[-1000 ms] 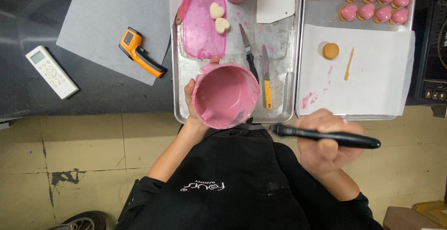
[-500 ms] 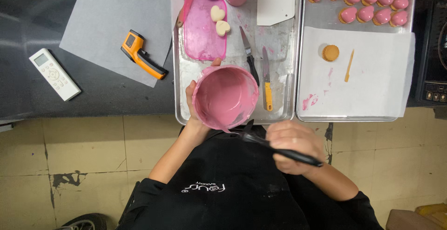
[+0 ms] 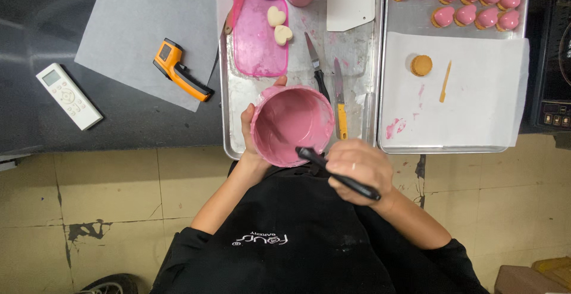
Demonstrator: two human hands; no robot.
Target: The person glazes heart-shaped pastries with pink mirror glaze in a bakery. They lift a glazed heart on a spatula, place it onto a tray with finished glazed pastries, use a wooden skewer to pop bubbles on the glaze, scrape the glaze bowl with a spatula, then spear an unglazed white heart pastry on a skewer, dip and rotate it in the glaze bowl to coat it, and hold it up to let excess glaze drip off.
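My left hand (image 3: 253, 134) grips a round pink tub (image 3: 291, 124) coated inside with pink glaze, holding it over the near edge of a metal tray (image 3: 235, 98). My right hand (image 3: 360, 168) is closed around a black-handled tool (image 3: 338, 174) whose tip rests at the tub's near rim. Beyond the tub lies a pink mat (image 3: 257, 35) with two cream heart-shaped pieces (image 3: 278, 25). Two knives (image 3: 328, 86) lie beside the tub on the tray.
A second tray (image 3: 511, 145) at right holds white paper, a round biscuit (image 3: 422, 65), a small stick (image 3: 445, 81) and rows of pink-glazed hearts (image 3: 470, 0). An orange infrared thermometer (image 3: 178, 71), grey paper (image 3: 143, 26) and a white remote (image 3: 68, 96) lie on the dark counter. An appliance (image 3: 553, 56) stands far right.
My right hand has swung the black tool from pointing right, below the counter edge, up to the tub's rim. The tub stays in my left hand.
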